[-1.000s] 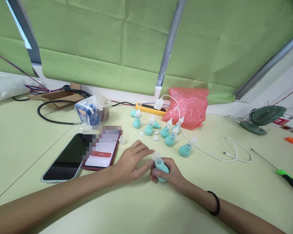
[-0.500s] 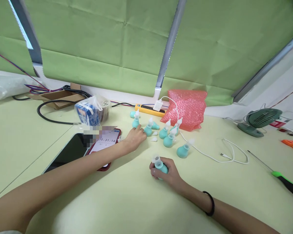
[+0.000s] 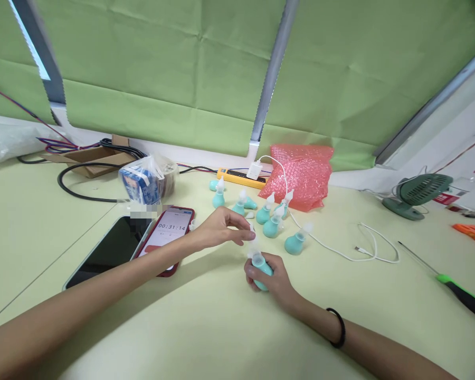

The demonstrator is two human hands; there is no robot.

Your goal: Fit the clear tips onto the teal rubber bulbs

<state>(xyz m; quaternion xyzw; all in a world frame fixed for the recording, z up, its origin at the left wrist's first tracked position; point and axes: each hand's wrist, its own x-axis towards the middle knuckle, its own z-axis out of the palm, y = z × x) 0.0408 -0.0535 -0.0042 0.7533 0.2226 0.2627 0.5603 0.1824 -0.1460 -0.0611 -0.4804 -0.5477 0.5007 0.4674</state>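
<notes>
My right hand (image 3: 275, 274) is wrapped round a teal squeeze bulb (image 3: 264, 270), which looks like a baby nasal aspirator; its clear collar faces up and to the left. Just above that collar, my left hand (image 3: 229, 229) pinches a small translucent nozzle tip (image 3: 252, 232). Whether the tip touches the collar I cannot tell. Behind my hands stand several teal aspirators with pale tips, among them a front one (image 3: 272, 227) and one farther right (image 3: 295, 243). A loose white tip (image 3: 249, 215) lies on the table beyond my left fingers.
Left of my hands lie a phone showing a timer (image 3: 174, 227) and a dark-screened device (image 3: 103, 256). At the back are a yellow power strip (image 3: 241, 179) and pink bubble wrap (image 3: 301, 177). A white cable (image 3: 340, 253), a screwdriver (image 3: 465, 301) and a green fan (image 3: 423, 192) lie rightward.
My left hand has come from the far aspirators toward me and right, now with a nozzle tip over the held bulb. My right hand has stayed nearly still.
</notes>
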